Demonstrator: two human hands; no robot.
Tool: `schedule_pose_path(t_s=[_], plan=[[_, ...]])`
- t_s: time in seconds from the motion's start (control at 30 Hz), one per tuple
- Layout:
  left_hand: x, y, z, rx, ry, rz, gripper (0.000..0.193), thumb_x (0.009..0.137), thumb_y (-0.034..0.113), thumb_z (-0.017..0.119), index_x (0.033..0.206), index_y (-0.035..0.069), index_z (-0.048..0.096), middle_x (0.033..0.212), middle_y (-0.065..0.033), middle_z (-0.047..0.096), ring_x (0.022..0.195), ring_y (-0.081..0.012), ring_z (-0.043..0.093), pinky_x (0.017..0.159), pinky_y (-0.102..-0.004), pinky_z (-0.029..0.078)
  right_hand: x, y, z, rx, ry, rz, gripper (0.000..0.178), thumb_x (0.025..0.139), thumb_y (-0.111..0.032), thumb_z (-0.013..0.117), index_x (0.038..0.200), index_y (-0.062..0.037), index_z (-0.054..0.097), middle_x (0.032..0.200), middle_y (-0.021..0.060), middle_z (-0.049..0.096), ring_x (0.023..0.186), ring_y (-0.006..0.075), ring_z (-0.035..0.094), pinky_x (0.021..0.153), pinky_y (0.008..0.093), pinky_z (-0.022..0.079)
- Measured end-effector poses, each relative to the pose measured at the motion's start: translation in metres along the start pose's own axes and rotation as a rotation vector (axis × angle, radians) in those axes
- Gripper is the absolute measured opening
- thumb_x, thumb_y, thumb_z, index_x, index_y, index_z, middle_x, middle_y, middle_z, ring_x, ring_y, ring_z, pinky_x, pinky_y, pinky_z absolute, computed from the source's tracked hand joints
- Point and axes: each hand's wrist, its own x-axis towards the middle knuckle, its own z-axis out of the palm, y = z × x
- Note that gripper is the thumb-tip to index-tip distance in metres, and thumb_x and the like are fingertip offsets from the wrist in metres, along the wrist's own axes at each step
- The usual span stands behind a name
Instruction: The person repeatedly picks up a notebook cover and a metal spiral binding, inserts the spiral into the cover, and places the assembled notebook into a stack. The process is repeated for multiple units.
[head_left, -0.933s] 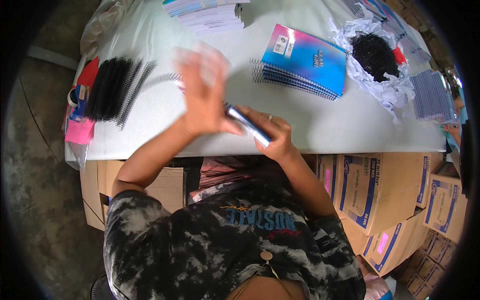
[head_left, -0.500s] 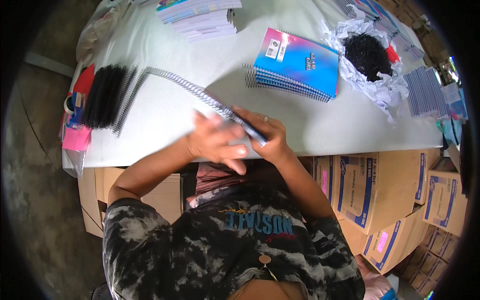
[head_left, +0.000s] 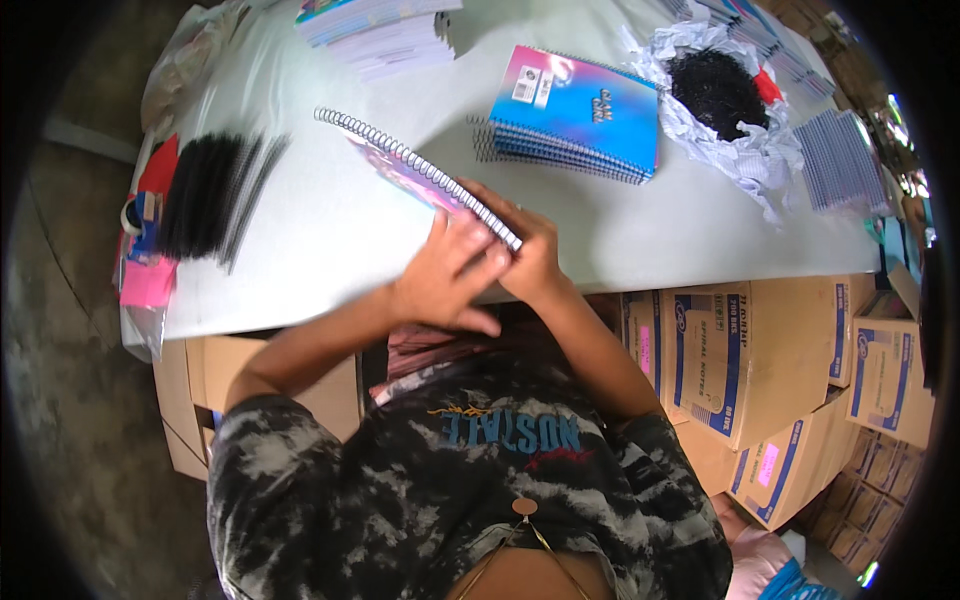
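A notebook (head_left: pixel 400 172) with a purple and pink cover is tilted up over the near side of the table, a dark spiral coil (head_left: pixel 385 145) running along its top edge. My right hand (head_left: pixel 530 245) grips the notebook's near end. Against the cover and close to the coil's near end, my left hand (head_left: pixel 450 268) has its fingers spread, slightly blurred. A row of loose black spiral coils (head_left: pixel 205 195) lies at the left. Beyond my right hand sits a stack of pink and blue spiral notebooks (head_left: pixel 585 110), coil ends sticking out at its left side.
Crumpled white paper (head_left: pixel 755 165) holds a dark tangle of thin strands (head_left: pixel 715 95) at the right. Bundled notebooks (head_left: pixel 840 160) lie beyond it. A stack of uncoiled books (head_left: pixel 390 45) stands at the back. Cardboard boxes (head_left: pixel 755 350) fill the space below the table edge (head_left: pixel 700 279).
The long loose coil stretching off to the left no longer extends past the notebook; coil now lines its edge. The notebook has turned, showing its cover, and my left hand has moved toward the right hand.
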Motion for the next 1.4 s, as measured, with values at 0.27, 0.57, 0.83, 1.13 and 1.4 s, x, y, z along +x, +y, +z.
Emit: schedule_pose_path(t_s=[0.27,0.57,0.83,1.13,1.4], plan=[[0.105,0.055,-0.117,-0.33,0.14,-0.594,0.04,0.09,0.013,0.045,0.123,-0.01,0.041,0.118,-0.0286,0.047,0.111,-0.035,0.049,0.09,-0.0368,0.041,0.043,-0.065,-0.02,-0.151,-0.088,-0.275,0.071,0.08,-0.043,0.055,0.135,-0.0065,0.029,0.133,0.02,0.033,0.124,0.0356,0.031,0.103,0.0512,0.016],[0.103,-0.014,-0.087,-1.06,0.18,-1.07,0.016,0.083,0.006,0.06,0.097,-0.001,0.063,0.085,-0.0041,0.064,0.077,-0.0077,0.057,0.071,-0.0217,0.047,0.05,-0.046,-0.05,0.25,0.011,0.5,0.019,0.075,-0.005,0.067,0.091,0.0027,0.06,0.071,0.0046,0.061,0.066,0.0079,0.056,0.059,0.0231,0.044],[0.122,-0.047,-0.091,-1.101,0.001,-0.842,0.011,0.071,-0.006,0.057,0.077,0.004,0.054,0.073,0.0025,0.054,0.067,-0.0027,0.049,0.061,-0.0193,0.041,0.052,-0.05,-0.032,0.085,0.179,0.444,0.021,0.065,0.006,0.069,0.079,0.0007,0.055,0.078,0.007,0.059,0.064,0.013,0.057,0.058,0.0256,0.045],[0.146,-0.049,-0.082,-1.21,-0.132,-0.816,0.014,0.069,-0.007,0.057,0.072,0.005,0.05,0.072,0.0027,0.052,0.068,-0.0032,0.048,0.06,-0.0195,0.038,0.056,-0.063,-0.061,-0.088,0.089,0.369,0.022,0.065,0.005,0.07,0.082,0.0004,0.056,0.083,0.0103,0.059,0.066,0.0198,0.057,0.059,0.0305,0.047],[0.162,-0.033,-0.063,-0.653,0.02,-0.737,0.023,0.083,0.014,0.062,0.101,0.001,0.056,0.086,-0.0068,0.06,0.08,-0.012,0.052,0.074,-0.0258,0.042,0.069,-0.079,-0.13,-0.486,0.479,-0.221,0.029,0.073,0.002,0.067,0.1,0.0034,0.057,0.099,0.0115,0.06,0.091,0.017,0.056,0.082,0.028,0.043]])
